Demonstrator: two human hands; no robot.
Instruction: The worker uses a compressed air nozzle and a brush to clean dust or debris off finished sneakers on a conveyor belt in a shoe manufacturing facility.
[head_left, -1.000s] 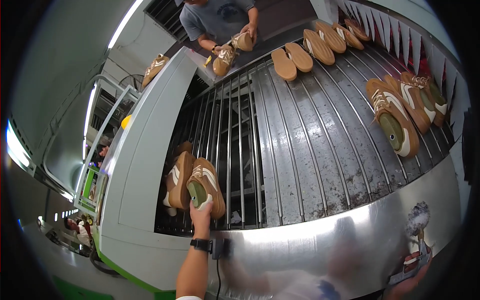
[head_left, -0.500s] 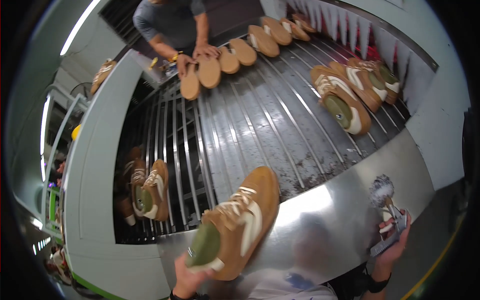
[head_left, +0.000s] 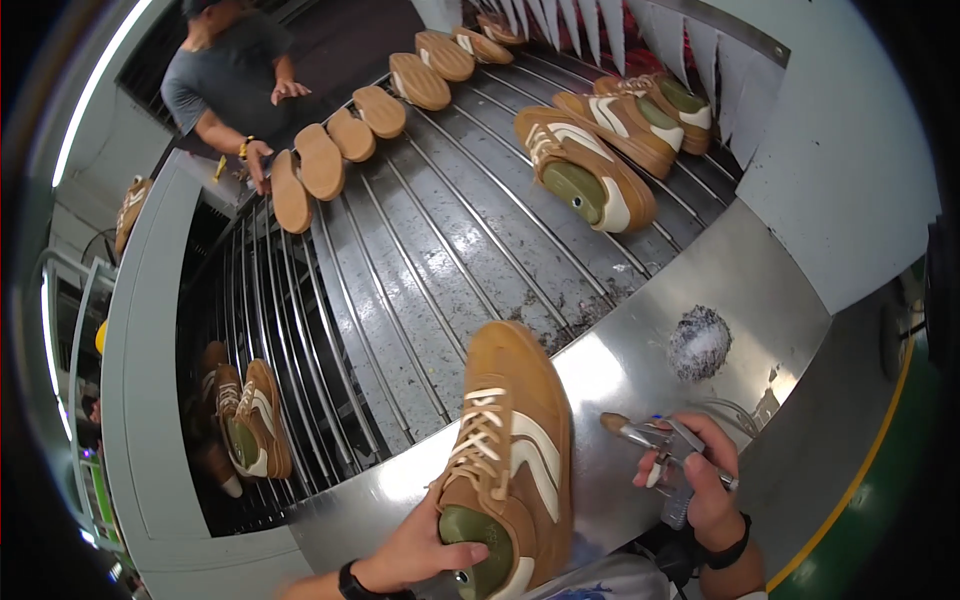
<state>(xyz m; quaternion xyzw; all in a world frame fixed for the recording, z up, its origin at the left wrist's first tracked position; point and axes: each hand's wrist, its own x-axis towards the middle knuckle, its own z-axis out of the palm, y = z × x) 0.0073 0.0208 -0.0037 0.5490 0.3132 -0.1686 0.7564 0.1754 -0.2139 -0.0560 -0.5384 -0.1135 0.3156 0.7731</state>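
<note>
My left hand (head_left: 425,550) grips a tan sneaker (head_left: 535,400) by its heel, thumb inside on the green insole. The shoe has cream laces and a cream side stripe; its toe points away over the edge of the steel ledge (head_left: 400,485). To the right, my right hand (head_left: 710,475) is closed round a small metal hand tool (head_left: 675,440) with a rounded brownish tip. That tip faces the shoe, apart from it. I cannot tell the tool's exact kind.
Beyond the ledge runs a metal-rod conveyor (head_left: 410,270). Upturned shoes (head_left: 320,165) line its far side, near a co-worker (head_left: 235,90). Upright sneakers (head_left: 590,175) stand at right, others (head_left: 260,420) at left. A grey fluffy clump (head_left: 699,343) lies on the ledge.
My right hand has brought the tool left, from beside the fluffy clump towards the sneaker. The held sneaker has turned more upright in view. The co-worker's hands have come off the upturned shoes.
</note>
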